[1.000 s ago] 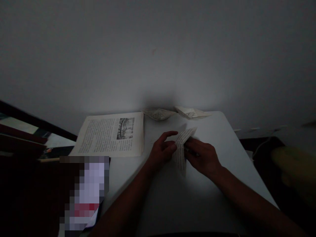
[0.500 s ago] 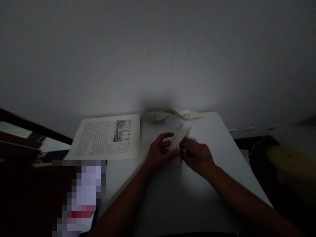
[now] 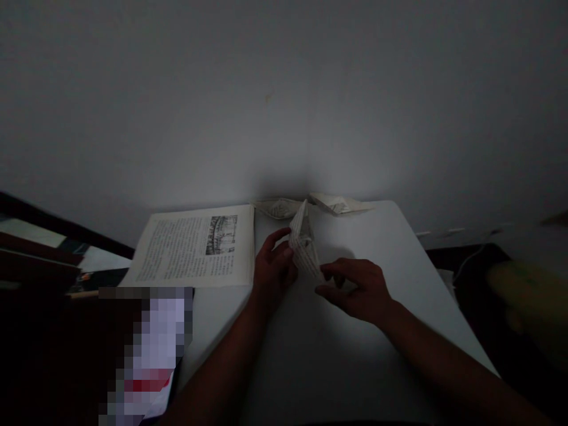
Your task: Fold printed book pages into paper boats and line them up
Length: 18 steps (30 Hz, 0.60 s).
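A folded paper boat (image 3: 306,245) made from a printed page stands tilted above the table, one pointed end up and the other towards me. My left hand (image 3: 274,266) grips its left side between thumb and fingers. Close to the boat's lower point is my right hand (image 3: 357,289), thumb and forefinger apart; whether a fingertip touches the paper I cannot tell. Behind, against the wall, two more paper boats lie side by side: one on the left (image 3: 279,207) and one on the right (image 3: 339,204).
Printed sheets or an open booklet (image 3: 186,248) with a picture lie at the table's left. In front of them is a phone-like device with a blurred-out screen (image 3: 157,337). The white table (image 3: 377,236) meets the wall (image 3: 284,118). A cable (image 3: 473,254) runs beyond its right edge.
The paper boat has turned and shifted left, its hollow now showing. My right hand has drawn back from it and its fingers have parted, while my left hand keeps hold.
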Available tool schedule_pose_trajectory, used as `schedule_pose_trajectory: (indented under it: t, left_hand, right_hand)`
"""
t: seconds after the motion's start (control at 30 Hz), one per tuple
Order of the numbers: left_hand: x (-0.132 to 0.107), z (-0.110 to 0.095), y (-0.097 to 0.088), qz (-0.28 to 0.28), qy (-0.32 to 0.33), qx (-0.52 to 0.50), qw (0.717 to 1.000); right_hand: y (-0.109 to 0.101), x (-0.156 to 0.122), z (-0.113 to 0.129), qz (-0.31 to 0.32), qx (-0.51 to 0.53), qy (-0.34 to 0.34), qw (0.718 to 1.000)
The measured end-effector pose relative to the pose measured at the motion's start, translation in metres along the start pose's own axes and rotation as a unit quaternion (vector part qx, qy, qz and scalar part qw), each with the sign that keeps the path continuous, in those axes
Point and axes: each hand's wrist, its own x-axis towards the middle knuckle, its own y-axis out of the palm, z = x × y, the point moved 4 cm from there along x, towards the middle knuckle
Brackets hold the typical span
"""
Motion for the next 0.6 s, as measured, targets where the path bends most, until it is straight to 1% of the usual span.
schedule_pose_trajectory:
  t: [0.07,0.17,0.27,0.33,0.4,0.47,0.53,0.6]
  left_hand:
    - [0.000,0.000,0.000,0.014,0.022,0.011,1.000]
    - [0.001,0.001,-0.001,0.027,0.039,0.034,0.998]
    - [0.001,0.002,-0.002,0.024,0.039,0.046,0.998]
    - [0.001,0.001,-0.002,0.011,0.034,0.052,0.998]
    - [0.001,0.000,-0.002,-0.010,0.025,0.058,0.998]
    - [0.000,-0.001,-0.001,-0.025,0.017,0.060,0.998]
    - [0.000,-0.001,-0.001,-0.034,0.020,0.055,0.998]
    - [0.000,-0.001,-0.002,-0.036,0.028,0.053,0.998]
  right_hand:
    - [0.003,0.000,-0.001,-0.001,-0.020,0.029,0.999]
    - [0.001,0.002,-0.007,-0.024,-0.029,0.079,0.996]
    - [-0.006,0.003,-0.017,-0.051,-0.045,0.117,0.991]
    - [-0.012,0.003,-0.027,-0.053,-0.057,0.138,0.987]
    - [-0.016,0.003,-0.038,-0.041,-0.063,0.152,0.985]
    - [-0.019,0.001,-0.049,-0.002,-0.077,0.147,0.986]
    - [-0.024,-0.001,-0.062,0.017,-0.104,0.171,0.980]
    - [-0.031,-0.003,-0.073,0.005,-0.143,0.197,0.970]
